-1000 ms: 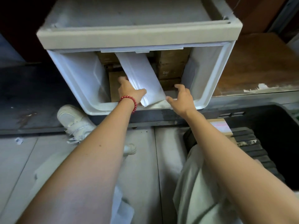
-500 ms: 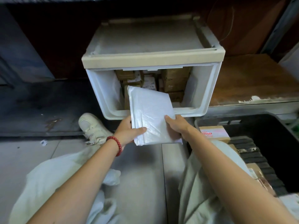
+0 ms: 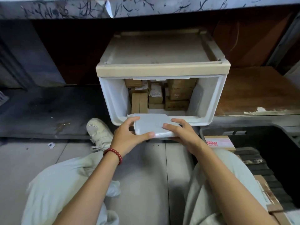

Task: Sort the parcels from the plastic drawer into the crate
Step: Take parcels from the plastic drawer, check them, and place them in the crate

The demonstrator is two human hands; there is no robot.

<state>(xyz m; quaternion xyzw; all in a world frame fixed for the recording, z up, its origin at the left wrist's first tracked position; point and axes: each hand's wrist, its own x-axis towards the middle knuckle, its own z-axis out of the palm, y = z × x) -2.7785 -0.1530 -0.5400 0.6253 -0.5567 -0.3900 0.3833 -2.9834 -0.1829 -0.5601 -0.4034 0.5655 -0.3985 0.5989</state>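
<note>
While both hands are clamping the white parcel [image 3: 151, 124] between them, the left hand [image 3: 128, 137] is pinching its left end, thumb along the near edge, and the right hand [image 3: 181, 135] is gripping the right end with fingers curled on top. The parcel is lying flat, just in front of the plastic drawer [image 3: 113, 98] lip. Half a second ago it was standing nearly upright, facing the camera. Brown boxes [image 3: 178, 93] are sitting stacked inside the drawer, and the black crate [image 3: 276, 140] is sitting to the right.

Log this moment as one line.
left hand, right hand: grip white parcel | drawer: cardboard boxes inside | crate: parcel not yet in
</note>
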